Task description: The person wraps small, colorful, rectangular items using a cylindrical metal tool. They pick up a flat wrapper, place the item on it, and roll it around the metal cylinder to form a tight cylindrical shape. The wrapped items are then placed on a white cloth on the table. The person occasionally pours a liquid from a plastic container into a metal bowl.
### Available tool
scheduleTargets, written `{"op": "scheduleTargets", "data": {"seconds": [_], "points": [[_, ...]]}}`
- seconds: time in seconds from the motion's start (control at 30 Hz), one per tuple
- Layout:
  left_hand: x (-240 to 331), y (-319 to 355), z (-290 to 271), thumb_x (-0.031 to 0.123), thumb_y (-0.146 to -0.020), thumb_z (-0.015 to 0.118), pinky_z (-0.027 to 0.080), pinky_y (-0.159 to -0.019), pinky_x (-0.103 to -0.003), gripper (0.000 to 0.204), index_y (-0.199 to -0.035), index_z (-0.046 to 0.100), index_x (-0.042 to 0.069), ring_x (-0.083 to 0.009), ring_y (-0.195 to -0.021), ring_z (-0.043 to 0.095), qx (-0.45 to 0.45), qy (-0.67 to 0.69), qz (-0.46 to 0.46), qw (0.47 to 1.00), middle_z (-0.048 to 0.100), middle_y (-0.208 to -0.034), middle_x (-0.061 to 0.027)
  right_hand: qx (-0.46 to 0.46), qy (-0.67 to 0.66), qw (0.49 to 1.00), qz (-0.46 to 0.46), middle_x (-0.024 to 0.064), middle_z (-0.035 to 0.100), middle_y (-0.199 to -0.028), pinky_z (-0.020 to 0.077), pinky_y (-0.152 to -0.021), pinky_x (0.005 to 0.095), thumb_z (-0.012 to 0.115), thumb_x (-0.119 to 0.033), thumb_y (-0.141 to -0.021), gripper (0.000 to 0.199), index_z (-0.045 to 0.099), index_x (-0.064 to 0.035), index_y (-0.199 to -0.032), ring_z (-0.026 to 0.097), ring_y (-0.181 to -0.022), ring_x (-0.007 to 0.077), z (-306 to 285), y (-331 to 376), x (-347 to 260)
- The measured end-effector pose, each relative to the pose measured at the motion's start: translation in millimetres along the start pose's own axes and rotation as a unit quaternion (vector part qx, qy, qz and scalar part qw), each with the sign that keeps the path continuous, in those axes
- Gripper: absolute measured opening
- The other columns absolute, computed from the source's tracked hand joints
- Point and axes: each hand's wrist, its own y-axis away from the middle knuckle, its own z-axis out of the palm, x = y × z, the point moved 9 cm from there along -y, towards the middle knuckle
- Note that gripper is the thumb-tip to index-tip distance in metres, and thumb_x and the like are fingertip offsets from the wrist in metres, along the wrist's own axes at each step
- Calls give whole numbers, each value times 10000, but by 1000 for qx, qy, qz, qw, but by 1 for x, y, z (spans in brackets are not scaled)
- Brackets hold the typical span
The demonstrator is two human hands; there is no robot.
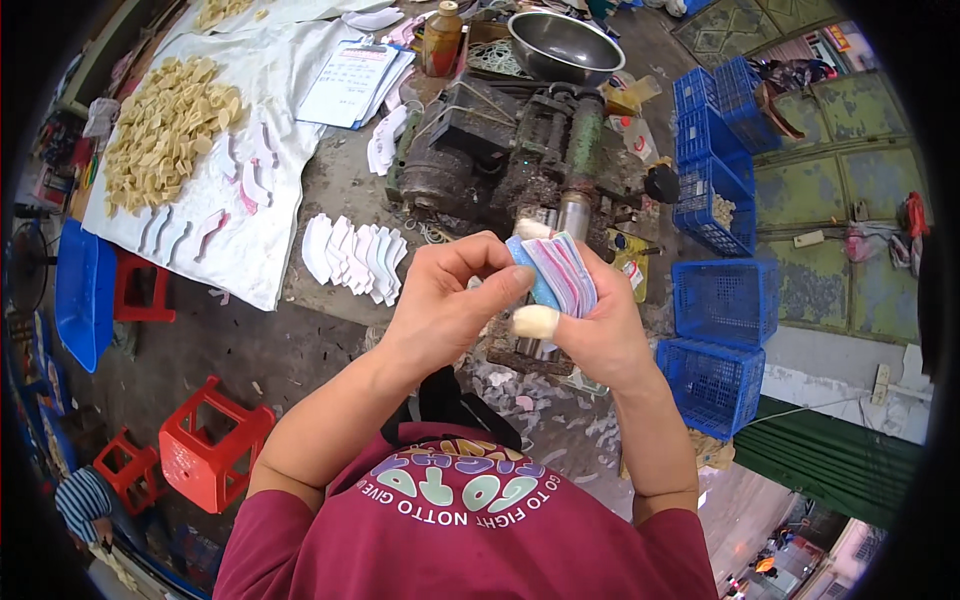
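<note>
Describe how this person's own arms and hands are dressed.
Short, plain maroon sleeves, with the arms bare below them. The left hand shows no glove. The right hand has a rounded, cream-coloured thumb cover; a similar cover shows on a mostly hidden fingertip.

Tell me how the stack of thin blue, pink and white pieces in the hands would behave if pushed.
The stack of thin blue, pink and white pieces would probably slide or fan apart, since its edges show many separate layers. It is likely light, being small enough for the right hand to span.
</note>
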Motion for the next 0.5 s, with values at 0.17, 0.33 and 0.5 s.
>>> {"op": "scheduleTargets", "data": {"seconds": [0.17, 0.33, 0.5], "points": [[3, -6, -13, 74, -869, 640, 378, -639, -203, 94, -793, 622, 21, -18, -700, 478, 27, -27, 40, 998, 574, -757, 49, 107, 37, 993, 19, 71, 679, -953, 507, -592, 198, 637, -113, -819, 448, 562, 21, -1240, 630, -684, 76, -101, 18, 3], [-4, -11, 31, 26, -839, 657, 405, -745, -253, 43, -873, 661, 1, -103, -829, 543, -52, -145, 113, 982, 608, -871, -39, -60, -29, 998, 17, 92, 664, -1020, 492, -551, 216, 684, -133, -771, 475, 580, 36, -1203, 639, -653, 105, -72, 31, -2], [-18, -15, 0, 31, -809, 688, 446, -798, -280, 152, -958, 672, 6, -142, -863, 567, 62, -244, 100, 963, 595, -894, -43, -35, 38, 987, 151, 26, 622, -857, 458, -515, 224, 716, -148, -758, 503, 574, 17, -1211, 562, -580, 78, -115, 37, 16]]}}
